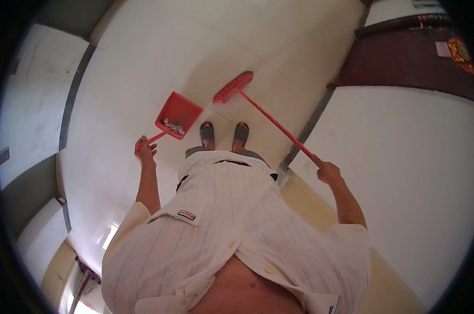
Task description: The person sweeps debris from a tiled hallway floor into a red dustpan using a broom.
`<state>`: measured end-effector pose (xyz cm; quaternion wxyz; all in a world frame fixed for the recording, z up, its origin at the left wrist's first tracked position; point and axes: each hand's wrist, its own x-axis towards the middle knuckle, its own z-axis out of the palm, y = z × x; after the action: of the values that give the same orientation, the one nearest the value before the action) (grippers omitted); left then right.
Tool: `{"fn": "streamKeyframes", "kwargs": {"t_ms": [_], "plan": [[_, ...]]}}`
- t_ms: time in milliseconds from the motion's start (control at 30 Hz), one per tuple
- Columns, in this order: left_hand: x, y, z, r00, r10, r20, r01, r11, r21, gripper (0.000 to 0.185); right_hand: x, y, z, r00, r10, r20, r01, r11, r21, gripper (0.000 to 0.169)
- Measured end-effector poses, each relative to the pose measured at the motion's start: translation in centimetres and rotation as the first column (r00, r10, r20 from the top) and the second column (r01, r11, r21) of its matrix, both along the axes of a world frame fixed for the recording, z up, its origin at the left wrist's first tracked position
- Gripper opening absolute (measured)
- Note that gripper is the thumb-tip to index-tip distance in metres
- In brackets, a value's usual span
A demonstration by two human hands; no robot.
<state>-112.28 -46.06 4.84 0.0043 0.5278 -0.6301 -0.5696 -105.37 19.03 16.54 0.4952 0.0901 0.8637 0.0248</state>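
Observation:
My left hand [145,152] grips the handle of a red plastic dustpan [187,110]. Crumpled pale scraps [174,127] lie in the pan near its handle end. With my right hand [328,172] I hold the end of the long red handle of a push broom [233,87]. The broom's red bristled head rests on the pale tiled floor, ahead of my feet and to the right of the dustpan, apart from it.
White walls with a dark grey skirting [76,92] run along both sides. A dark red door or panel [401,59] with a round colourful ornament is at the upper right. My sandalled feet [240,132] stand on the floor between the tools.

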Motion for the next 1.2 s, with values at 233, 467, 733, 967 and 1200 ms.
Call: {"fn": "streamKeyframes", "kwargs": {"t_ms": [233, 467, 733, 967, 1200], "plan": [[2.9, -0.8, 0.8, 0.980, -0.184, -0.071, 0.188, 0.980, 0.059, 0.036, 11.9, 1.0, 7.5, 0.987, -0.151, -0.059, 0.153, 0.988, 0.030, 0.071], [4.8, -4.0, 1.8, 0.940, -0.328, -0.093, 0.335, 0.939, 0.075, 0.036, 17.7, -9.4, 10.7, 0.675, -0.735, -0.067, 0.701, 0.667, -0.255, 0.071], [1.8, -7.8, 4.2, 0.870, -0.484, -0.097, 0.491, 0.869, 0.066, 0.036, 14.5, -26.7, 5.7, 0.457, -0.889, 0.030, 0.771, 0.380, -0.511, 0.073], [-1.1, -7.5, 5.2, 0.784, -0.615, -0.083, 0.620, 0.780, 0.088, 0.040, 17.4, -35.2, 14.0, 0.171, -0.937, 0.306, 0.866, -0.005, -0.499, 0.067], [-2.4, -7.5, 5.3, 0.750, -0.658, -0.064, 0.661, 0.747, 0.067, 0.038, 16.7, -34.8, 19.9, -0.004, -0.938, 0.347, 0.867, -0.176, -0.465, 0.068]]}}
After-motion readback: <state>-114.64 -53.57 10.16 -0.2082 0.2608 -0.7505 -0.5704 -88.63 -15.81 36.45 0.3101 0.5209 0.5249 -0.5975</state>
